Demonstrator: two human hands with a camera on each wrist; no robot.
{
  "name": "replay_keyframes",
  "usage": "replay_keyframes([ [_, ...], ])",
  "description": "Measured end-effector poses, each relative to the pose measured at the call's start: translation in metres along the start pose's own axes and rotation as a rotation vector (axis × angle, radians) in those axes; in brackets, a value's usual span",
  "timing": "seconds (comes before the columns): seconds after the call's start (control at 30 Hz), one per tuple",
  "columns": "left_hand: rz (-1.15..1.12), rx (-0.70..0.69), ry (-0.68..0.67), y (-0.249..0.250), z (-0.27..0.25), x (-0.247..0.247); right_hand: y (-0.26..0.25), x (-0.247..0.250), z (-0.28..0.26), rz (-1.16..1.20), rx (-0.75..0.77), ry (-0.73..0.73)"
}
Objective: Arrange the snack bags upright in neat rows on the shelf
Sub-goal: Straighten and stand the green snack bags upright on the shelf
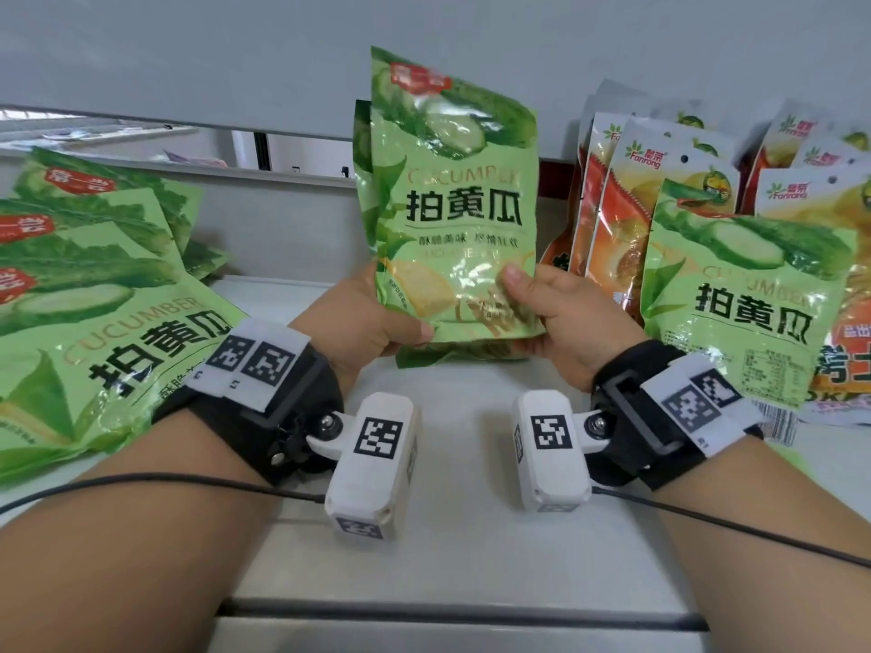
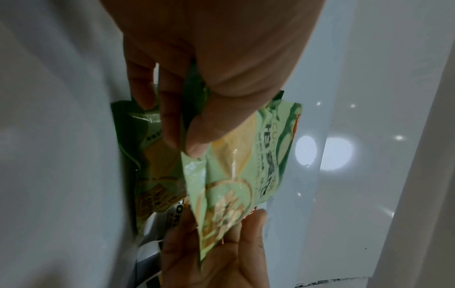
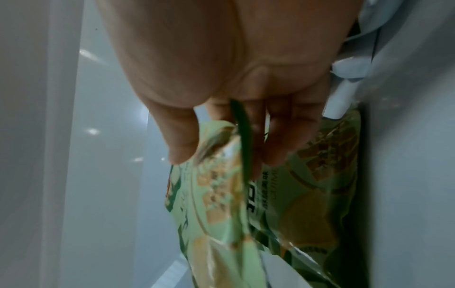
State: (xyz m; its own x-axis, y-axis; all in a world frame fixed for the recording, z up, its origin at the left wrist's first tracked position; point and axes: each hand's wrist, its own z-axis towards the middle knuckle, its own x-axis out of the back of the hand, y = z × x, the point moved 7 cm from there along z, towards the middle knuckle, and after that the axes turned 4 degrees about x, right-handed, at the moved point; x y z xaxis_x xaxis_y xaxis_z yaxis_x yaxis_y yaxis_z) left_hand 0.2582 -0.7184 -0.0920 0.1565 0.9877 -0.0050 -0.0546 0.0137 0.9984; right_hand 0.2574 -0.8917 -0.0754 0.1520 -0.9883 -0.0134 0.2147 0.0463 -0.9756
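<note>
Head view first: my left hand and right hand each pinch a bottom corner of the cucumber snack bag, thumbs on its front, fingers curled behind. I hold it low so its base can settle flat on the shelf and its label faces me. It stands upright, directly in front of a second green bag, probably starting a row. Left of the held bag lies a pile of cucumber bags, flat and still to be stood up. Right of it stand orange Fanrong bags, with another cucumber bag leaning against them.
</note>
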Motion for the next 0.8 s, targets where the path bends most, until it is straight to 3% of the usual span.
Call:
replay_keyframes([
  [0.13, -0.039, 0.034, -0.056, -0.001, -0.005, -0.009, -0.004, 0.011, 0.004, 0.040, 0.058, 0.089],
  [0.27, -0.281, -0.008, 0.043, 0.008, -0.002, -0.002, -0.002, 0.004, 0.004, 0.028, 0.066, 0.041],
  [0.33, -0.288, -0.021, 0.084, 0.008, 0.000, 0.002, -0.002, 0.001, 0.003, 0.065, 0.071, 0.014],
  [0.5, -0.276, -0.013, 0.011, 0.004, 0.000, -0.006, -0.005, 0.004, 0.005, 0.209, 0.098, 0.062],
  [0.7, -0.422, -0.069, 0.126, 0.011, 0.005, 0.009, 0.000, -0.004, 0.003, 0.160, 0.057, 0.009],
  [0.8, -0.416, -0.077, 0.159, 0.011, 0.005, 0.015, -0.004, 0.003, 0.002, 0.023, 0.101, 0.123],
])
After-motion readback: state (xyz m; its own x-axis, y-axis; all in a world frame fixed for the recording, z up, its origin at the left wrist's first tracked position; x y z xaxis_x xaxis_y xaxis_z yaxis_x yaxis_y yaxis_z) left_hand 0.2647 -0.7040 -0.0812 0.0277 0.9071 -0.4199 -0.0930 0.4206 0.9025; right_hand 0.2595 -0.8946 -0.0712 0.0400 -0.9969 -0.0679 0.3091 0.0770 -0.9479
